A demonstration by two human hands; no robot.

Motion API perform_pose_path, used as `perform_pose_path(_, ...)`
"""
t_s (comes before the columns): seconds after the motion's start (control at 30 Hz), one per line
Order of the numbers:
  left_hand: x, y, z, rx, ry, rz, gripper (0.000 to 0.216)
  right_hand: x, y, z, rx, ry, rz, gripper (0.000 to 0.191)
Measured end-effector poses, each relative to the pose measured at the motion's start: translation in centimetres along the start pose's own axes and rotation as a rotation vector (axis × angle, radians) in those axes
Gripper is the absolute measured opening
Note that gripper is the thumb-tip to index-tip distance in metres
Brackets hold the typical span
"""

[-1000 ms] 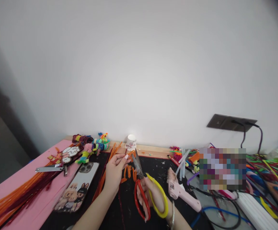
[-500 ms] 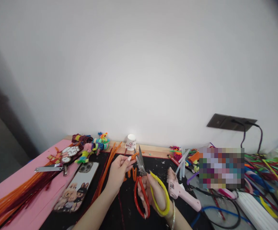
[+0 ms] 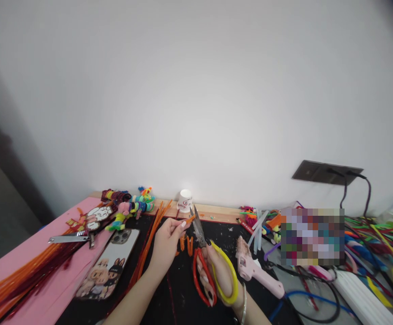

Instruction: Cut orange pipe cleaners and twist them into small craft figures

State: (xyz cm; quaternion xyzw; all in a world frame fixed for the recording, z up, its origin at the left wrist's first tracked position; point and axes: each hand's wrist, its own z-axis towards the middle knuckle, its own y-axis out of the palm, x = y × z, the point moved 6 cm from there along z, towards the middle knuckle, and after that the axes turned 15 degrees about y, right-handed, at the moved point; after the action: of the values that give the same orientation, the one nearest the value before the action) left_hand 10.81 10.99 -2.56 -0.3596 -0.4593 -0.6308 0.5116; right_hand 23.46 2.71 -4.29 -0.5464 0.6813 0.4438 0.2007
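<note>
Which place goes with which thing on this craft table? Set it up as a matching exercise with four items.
Things:
1. metal scissors with red and yellow handle loops
2. short orange fuzzy pipe-cleaner piece
3. pink plastic glue gun
4. phone in a cartoon-printed case

Places:
A. lying on the table just right of the right hand
B. pinched at the fingertips of the left hand
C. lying flat, left of the left forearm
D. held in the right hand, blades pointing away from the person

Pairs: 1-D, 2-B, 3-A, 4-C
</note>
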Motion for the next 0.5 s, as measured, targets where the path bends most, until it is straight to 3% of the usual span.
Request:
perform_pose_path(0.27,0.07,0.2,-0.17,0.004,-0.025,-0.038,0.039,0.87,-0.02,0.27,0.009,0.059,-0.047,0.068)
perform_pose_path(0.5,0.18,0.12,-0.12,0.043,-0.063,-0.084,0.04,-0.1,0.2,-0.14,0.004,0.08,-0.012,0.069)
